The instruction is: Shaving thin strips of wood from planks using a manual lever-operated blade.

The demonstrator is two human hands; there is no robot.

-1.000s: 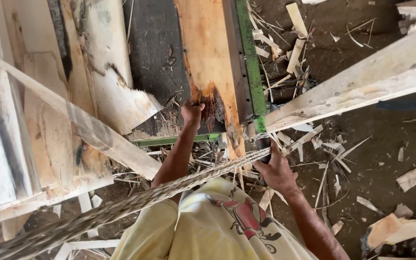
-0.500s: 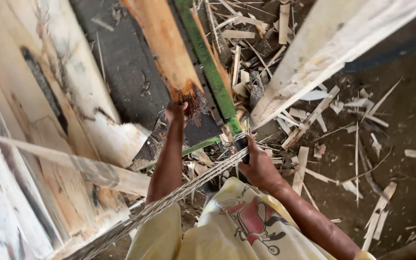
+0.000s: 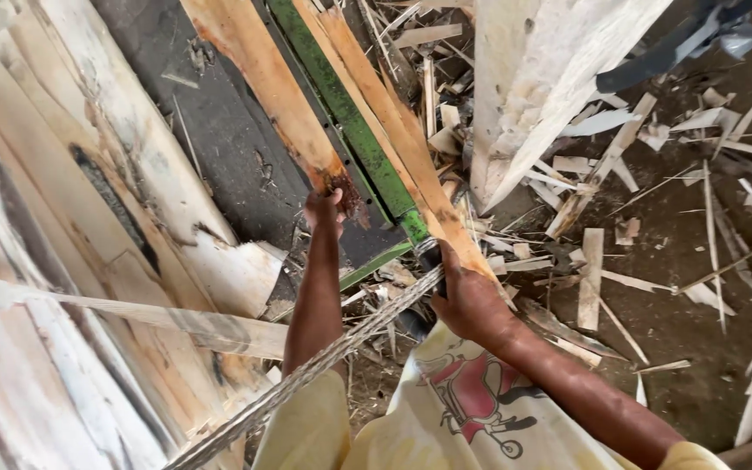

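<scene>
Veneer handling at the green machine frame. Left hand is clamped on the ragged near end of an orange-brown veneer strip lying on the dark belt. Right hand is closed over a second strip just right of the frame. Hands apart. Judged step: drawing the strips off; next calls for an even pull, since the thin, splintery ends look likely to tear.

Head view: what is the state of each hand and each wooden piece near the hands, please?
Left hand: closed on the ragged near end of the orange plank.
Right hand: gripping the thin veneer strip's end.
Orange plank: flat, end splintered.
Thin veneer strip: lying beside the green rail.
Green rail: fixed, paint worn.
</scene>
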